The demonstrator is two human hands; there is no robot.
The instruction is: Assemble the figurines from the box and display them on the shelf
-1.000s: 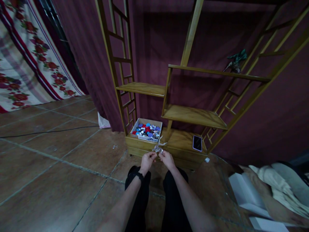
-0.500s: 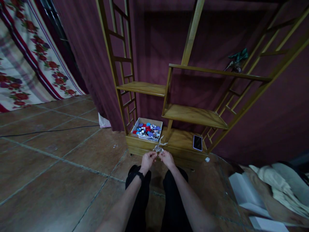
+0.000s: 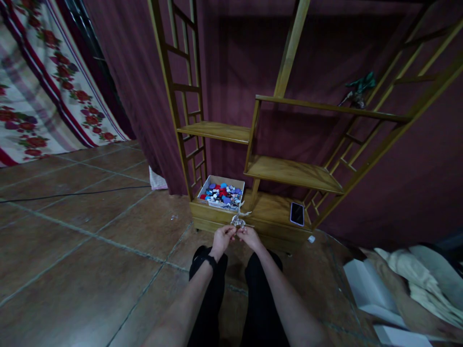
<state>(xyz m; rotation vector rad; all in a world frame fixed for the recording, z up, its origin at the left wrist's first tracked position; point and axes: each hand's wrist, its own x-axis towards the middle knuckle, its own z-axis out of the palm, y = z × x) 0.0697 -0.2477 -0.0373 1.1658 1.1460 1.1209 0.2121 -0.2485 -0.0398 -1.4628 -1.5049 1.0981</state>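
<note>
Just in front of the low shelf, my left hand (image 3: 223, 237) pinches the lower left side of a small clear, shiny ornament (image 3: 238, 220) with pale branching prongs on top. On its lower right side, my right hand (image 3: 249, 236) has closed its fingertips. The two hands almost meet beneath it, and the fingers hide its lowest part. Behind the ornament, a white open box (image 3: 241, 184) full of small red, blue, purple and white pieces sits on the bottom shelf. The ornament's exact kind is too small to make out.
A wooden shelf unit (image 3: 294, 172) stands ahead against a dark red curtain. A phone (image 3: 297, 213) lies on its bottom board, and a green object (image 3: 361, 84) sits higher up. White boxes (image 3: 372, 286) lie at right; a black cable (image 3: 75, 193) crosses the floor at left.
The view has shifted very slightly. Both hands keep hold of the ornament in nearly the same place, and it looks turned a little between the fingers.
</note>
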